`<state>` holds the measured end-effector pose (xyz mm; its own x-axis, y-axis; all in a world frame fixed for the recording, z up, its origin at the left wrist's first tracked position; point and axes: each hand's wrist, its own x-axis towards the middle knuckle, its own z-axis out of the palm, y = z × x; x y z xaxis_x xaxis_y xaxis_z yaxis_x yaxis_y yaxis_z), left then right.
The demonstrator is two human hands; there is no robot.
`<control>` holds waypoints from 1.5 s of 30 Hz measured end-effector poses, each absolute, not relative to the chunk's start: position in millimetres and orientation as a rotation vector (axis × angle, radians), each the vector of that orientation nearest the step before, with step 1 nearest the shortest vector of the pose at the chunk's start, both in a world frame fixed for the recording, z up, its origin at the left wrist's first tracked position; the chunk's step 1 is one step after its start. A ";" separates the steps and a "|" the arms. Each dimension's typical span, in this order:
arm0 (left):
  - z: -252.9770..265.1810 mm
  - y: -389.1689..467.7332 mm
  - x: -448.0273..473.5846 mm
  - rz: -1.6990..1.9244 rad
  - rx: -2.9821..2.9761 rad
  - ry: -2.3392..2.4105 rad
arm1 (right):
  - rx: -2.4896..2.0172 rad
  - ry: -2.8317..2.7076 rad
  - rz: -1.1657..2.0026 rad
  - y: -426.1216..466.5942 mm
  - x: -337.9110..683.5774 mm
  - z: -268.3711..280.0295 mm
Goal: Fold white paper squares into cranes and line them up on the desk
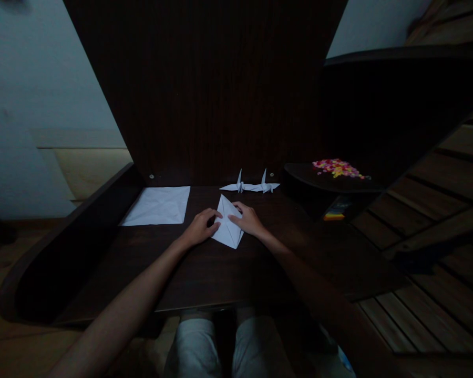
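Note:
Between my two hands, on the dark wooden desk [189, 283], lies a white folded paper [229, 231] in a kite-like shape with a crease down its middle. My left hand [201, 226] pinches its left edge, thumb and fingertips on the paper. On the right side my right hand [250, 219] grips the paper, its thumb flat on top and the fingers behind the edge. Two white paper cranes [240, 187] stand side by side at the back of the desk. A creased white sheet of paper [160, 206] lies flat to the left.
A small corner shelf [307, 176] at the right carries a heap of pink, red and yellow bits [339, 168]. Beneath it sits an item with a yellow-orange edge [334, 216]. A raised side panel [71, 241] bounds the desk at the left, and a tall back panel [205, 94] rises behind.

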<state>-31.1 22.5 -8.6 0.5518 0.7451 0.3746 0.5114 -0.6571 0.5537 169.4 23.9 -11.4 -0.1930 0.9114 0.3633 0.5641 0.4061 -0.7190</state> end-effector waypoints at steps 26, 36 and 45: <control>-12.0 24.4 -32.8 0.798 2.464 1.208 | -1.218 -1.663 0.822 33.5 174.9 -14.7; -17.6 27.3 -35.1 0.835 2.514 1.167 | -1.239 -2.078 0.337 26.0 172.4 -16.1; -18.7 28.1 -35.5 0.827 2.557 1.226 | -1.215 -2.048 0.418 26.8 170.9 -19.7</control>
